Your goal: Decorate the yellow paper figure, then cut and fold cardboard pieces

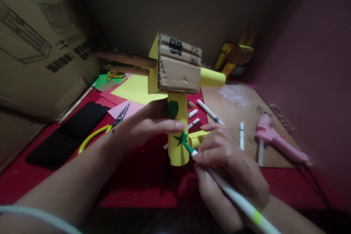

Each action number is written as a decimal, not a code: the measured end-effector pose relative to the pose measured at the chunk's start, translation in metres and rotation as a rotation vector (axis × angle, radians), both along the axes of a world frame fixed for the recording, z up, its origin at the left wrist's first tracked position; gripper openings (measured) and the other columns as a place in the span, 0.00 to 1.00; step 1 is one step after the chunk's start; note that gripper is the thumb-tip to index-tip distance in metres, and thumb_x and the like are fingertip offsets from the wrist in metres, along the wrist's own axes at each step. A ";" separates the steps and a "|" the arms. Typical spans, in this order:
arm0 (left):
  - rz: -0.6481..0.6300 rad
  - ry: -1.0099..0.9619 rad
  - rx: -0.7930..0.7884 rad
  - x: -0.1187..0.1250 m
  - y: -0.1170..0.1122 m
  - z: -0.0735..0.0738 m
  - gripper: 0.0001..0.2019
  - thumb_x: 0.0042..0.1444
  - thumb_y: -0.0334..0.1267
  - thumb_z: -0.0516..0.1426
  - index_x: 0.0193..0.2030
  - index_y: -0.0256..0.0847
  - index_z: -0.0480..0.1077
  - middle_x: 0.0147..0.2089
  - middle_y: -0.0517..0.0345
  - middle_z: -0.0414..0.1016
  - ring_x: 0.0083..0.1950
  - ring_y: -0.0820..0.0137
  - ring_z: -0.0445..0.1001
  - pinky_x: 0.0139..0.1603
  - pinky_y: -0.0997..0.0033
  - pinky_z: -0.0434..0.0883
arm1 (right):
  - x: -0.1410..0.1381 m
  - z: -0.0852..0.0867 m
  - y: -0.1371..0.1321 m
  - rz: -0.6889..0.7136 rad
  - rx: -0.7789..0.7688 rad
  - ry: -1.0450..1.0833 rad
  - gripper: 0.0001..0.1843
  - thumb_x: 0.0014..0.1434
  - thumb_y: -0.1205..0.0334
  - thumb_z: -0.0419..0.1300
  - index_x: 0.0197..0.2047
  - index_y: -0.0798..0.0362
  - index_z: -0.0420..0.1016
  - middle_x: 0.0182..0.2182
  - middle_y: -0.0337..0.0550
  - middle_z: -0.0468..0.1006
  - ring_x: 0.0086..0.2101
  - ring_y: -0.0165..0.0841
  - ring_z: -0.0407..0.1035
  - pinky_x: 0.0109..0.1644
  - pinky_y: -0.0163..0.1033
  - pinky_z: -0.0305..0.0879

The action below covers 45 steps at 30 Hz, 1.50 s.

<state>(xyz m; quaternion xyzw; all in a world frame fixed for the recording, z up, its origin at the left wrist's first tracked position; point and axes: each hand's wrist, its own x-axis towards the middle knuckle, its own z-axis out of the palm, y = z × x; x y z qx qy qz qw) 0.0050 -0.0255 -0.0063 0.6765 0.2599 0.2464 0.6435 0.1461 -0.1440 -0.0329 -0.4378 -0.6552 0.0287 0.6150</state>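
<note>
Pale curved cord [41, 212], lower left, nearest camera. Right hand [223, 164]: fingers pinched near tip of white green-nibbed marker [238, 197], likely for control, nib at green star [181, 139]. Left hand [145, 122]: fingers clamped round upright yellow paper tube [178, 155] beneath brown cardboard box [179, 71], presumably steadying drawn side above red surface [123, 197].

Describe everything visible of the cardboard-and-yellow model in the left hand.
The model has a boxy body of what looks like corrugated cardboard, with dark printed characters and a yellow left face. Two brown strips jut left; one yellow tube juts right, another points down. The lower tube bears a dark green patch and a green star-like mark. The left hand grips this tube, thumb across it; the green tip of the right hand's marker is at the mark.
</note>
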 end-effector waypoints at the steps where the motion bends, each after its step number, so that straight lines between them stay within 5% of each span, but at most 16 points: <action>1: -0.015 0.011 0.002 0.000 0.001 0.000 0.15 0.51 0.38 0.64 0.46 0.36 0.72 0.41 0.57 0.75 0.42 0.67 0.71 0.40 0.72 0.71 | -0.001 -0.002 0.001 -0.013 0.040 0.032 0.08 0.50 0.75 0.58 0.28 0.52 0.71 0.20 0.36 0.68 0.23 0.30 0.64 0.44 0.51 0.69; 12: -0.006 0.003 -0.007 0.001 -0.001 0.002 0.14 0.52 0.37 0.62 0.46 0.36 0.71 0.39 0.57 0.73 0.41 0.69 0.69 0.40 0.71 0.70 | -0.001 0.009 -0.007 0.003 -0.088 -0.002 0.11 0.50 0.78 0.58 0.28 0.51 0.71 0.21 0.35 0.70 0.24 0.30 0.66 0.47 0.51 0.69; 19: -0.028 -0.007 0.033 0.001 0.002 0.001 0.09 0.50 0.39 0.64 0.33 0.39 0.69 0.33 0.60 0.69 0.36 0.70 0.68 0.36 0.75 0.69 | 0.003 0.009 -0.005 0.035 -0.088 -0.067 0.11 0.49 0.78 0.57 0.29 0.51 0.70 0.21 0.36 0.70 0.24 0.30 0.67 0.46 0.50 0.69; 45: 0.000 -0.016 -0.005 0.000 0.003 -0.003 0.11 0.49 0.37 0.64 0.38 0.39 0.69 0.35 0.62 0.71 0.39 0.69 0.70 0.36 0.75 0.72 | 0.004 0.009 -0.007 0.091 -0.103 -0.046 0.10 0.48 0.79 0.59 0.29 0.53 0.71 0.22 0.39 0.72 0.26 0.31 0.68 0.47 0.51 0.69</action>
